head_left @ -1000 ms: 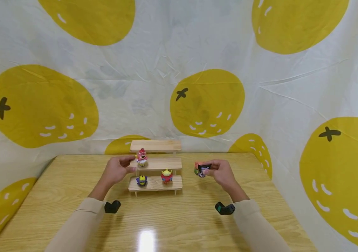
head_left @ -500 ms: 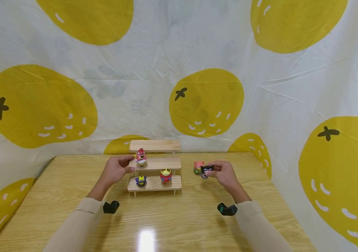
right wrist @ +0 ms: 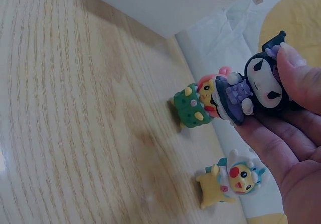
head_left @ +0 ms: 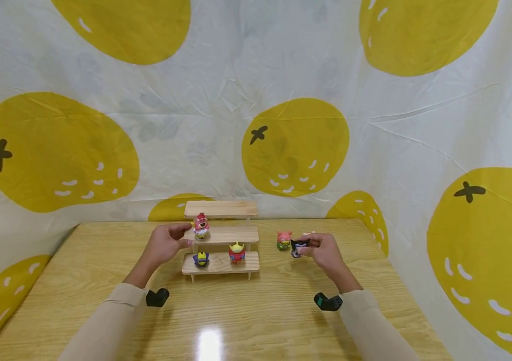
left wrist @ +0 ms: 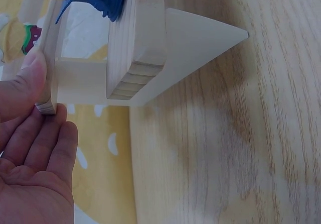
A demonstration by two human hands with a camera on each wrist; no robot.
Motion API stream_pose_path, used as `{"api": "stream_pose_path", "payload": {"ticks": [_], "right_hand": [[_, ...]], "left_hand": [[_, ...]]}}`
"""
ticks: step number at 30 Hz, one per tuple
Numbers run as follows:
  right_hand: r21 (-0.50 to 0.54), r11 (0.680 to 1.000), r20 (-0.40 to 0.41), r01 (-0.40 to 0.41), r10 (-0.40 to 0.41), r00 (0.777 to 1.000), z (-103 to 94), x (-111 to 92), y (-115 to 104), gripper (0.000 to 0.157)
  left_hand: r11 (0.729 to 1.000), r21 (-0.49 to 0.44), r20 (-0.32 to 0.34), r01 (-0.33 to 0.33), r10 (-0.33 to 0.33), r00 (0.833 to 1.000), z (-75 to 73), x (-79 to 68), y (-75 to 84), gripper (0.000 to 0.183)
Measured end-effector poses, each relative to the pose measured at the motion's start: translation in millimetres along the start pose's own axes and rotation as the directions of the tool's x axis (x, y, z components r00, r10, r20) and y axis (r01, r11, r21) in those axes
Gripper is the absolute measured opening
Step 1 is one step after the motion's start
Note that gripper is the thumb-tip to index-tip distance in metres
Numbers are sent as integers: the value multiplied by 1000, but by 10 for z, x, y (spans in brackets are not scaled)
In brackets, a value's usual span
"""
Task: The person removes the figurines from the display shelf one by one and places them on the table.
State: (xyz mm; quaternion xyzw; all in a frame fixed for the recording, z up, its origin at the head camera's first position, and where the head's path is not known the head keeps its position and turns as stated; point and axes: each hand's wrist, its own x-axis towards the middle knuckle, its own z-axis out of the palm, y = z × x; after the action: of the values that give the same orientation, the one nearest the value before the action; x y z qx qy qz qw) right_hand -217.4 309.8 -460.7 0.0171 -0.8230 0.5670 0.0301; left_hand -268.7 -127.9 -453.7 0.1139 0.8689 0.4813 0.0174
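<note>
My left hand [head_left: 169, 244] grips the left end of the middle step of a three-tier wooden display stand [head_left: 221, 263]. Thumb on top and fingers beneath, it pinches the board [left wrist: 48, 78]. Close to that thumb, a pink bear figurine [head_left: 201, 229] stands on the step. Right of the stand, my right hand [head_left: 326, 252] holds a black-hooded figurine [right wrist: 261, 83] with a white face and a purple dress between thumb and fingers. Behind it on the table stand a pink-and-green figurine [head_left: 284, 241] and a yellow figurine in a white hood [right wrist: 225, 183], which my hand mostly hides in the head view.
On the lowest step are a figurine with a blue cape [head_left: 201, 258] and a three-eyed green alien figurine in red [head_left: 237, 253]. The top step [head_left: 221, 208] is bare. A fruit-print cloth [head_left: 211, 155] hangs behind the wooden table [head_left: 238, 316].
My right hand has drawn the black-hooded figurine right and slightly nearer, uncovering the pink-and-green figurine. My left hand keeps its hold on the stand.
</note>
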Motion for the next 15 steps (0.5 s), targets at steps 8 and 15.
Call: {"api": "stream_pose_path", "payload": {"ticks": [8,15], "right_hand": [[0,999,-11,-38,38,999,-30,-7,62,30],[10,999,-4,-35,35,999,-65,-17,79,27]], "left_hand": [[1000,-6,0,-5,5,1000,0,5,-6,50],[1000,-10,1,-7,7,1000,-1,12,-20,50]]}}
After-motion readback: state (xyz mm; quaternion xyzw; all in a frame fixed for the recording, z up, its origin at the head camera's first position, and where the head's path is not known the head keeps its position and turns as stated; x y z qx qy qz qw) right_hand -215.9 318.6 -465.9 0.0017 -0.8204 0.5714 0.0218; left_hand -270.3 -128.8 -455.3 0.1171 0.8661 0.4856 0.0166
